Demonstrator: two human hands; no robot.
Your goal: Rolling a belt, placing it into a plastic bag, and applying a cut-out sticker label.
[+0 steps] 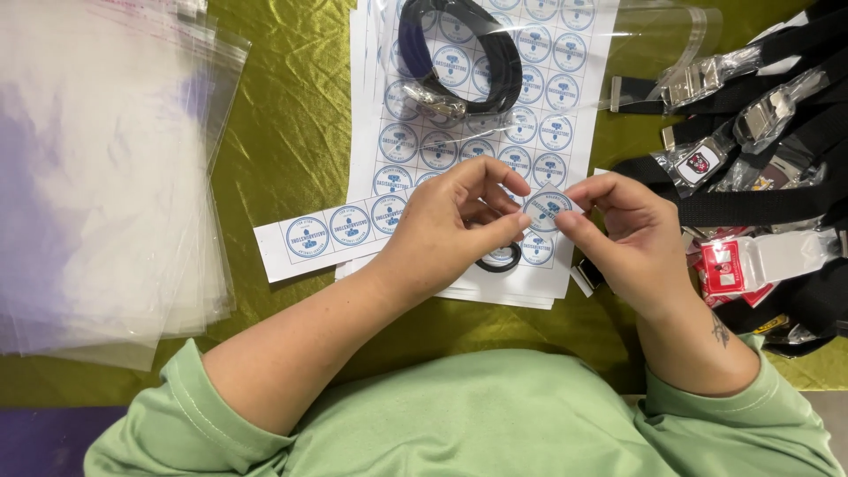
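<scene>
Two hands, left hand [450,225] and right hand [623,234], pinch one round blue-and-white sticker [548,210] at frame centre, above the sticker sheet [477,132] holding a bagged black belt [459,62].

A round white paper sticker with blue print [548,210] is held flat-faced – pinched at both edges – above the white sticker sheet [415,150].

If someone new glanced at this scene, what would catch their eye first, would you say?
Probably the two hands at the centre: the left hand and right hand pinch a round blue-and-white sticker between their fingertips. Beneath them lies a stack of sticker sheets, with a coiled black belt in a clear bag on top. A stack of clear plastic bags fills the left of the green cloth, and bagged black belts with metal buckles crowd the right.
</scene>
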